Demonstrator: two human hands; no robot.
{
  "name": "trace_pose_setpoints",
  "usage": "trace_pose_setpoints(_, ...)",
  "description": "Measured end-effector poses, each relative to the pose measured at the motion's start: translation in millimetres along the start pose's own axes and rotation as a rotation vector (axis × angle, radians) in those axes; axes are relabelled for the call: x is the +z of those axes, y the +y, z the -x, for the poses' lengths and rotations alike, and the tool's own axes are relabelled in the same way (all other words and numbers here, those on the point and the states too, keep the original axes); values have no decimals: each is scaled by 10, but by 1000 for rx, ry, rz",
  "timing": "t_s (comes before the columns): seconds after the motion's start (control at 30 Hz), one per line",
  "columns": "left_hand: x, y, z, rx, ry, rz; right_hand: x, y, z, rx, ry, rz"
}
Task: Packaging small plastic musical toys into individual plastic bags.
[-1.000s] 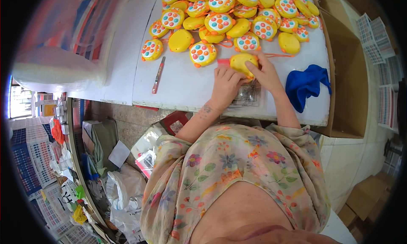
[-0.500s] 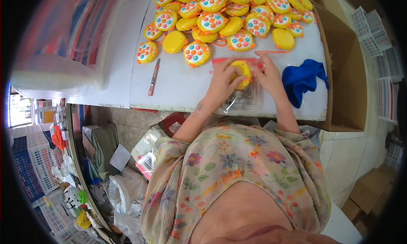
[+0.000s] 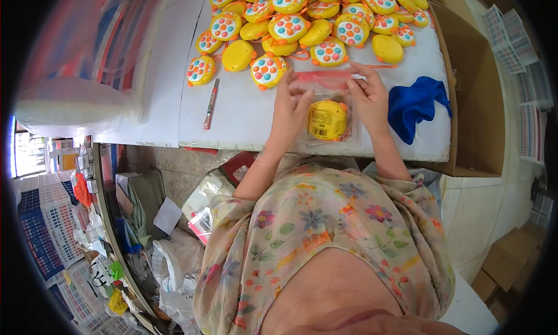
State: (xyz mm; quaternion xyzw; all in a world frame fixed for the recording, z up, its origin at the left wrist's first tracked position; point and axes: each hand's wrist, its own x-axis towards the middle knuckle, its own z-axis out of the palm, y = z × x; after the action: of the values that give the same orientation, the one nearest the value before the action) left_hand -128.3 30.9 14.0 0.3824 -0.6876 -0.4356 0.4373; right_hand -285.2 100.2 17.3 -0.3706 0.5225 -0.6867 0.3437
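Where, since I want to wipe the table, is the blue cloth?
In the head view, the blue cloth lies on the right part of the white table, just right of the person's right hand and left of the cardboard box.

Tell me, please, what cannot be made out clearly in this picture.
Head view, bagged yellow toy: underside, hidden by its body.
Head view, button-toy pile: far end, cut off by top edge.
Head view, left hand: fingers blurred; grip unclear.
Head view, red bag strip: motion-blurred.

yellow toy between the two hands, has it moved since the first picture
Yes: the yellow toy has moved toward the person, lying nearer the table's near edge than before.
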Motion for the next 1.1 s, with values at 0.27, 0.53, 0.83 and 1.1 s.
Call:
trace_pose_setpoints(0.27,-109,-427,50,-356,-222,185,-744,-352,128,-295,205,1556)
trace_pose_setpoints(0.53,-120,-426,1,-361,-292,220,-1232,-28,550,-74,230,1508)
trace_pose_setpoints(0.83,-148,-504,13,-343,-317,221,-1313,-297,429,-176,342,1122)
trace_pose_setpoints(1.1,-75,-205,-77,81,-87,-30,-1473,-479,358,-95,419,365)
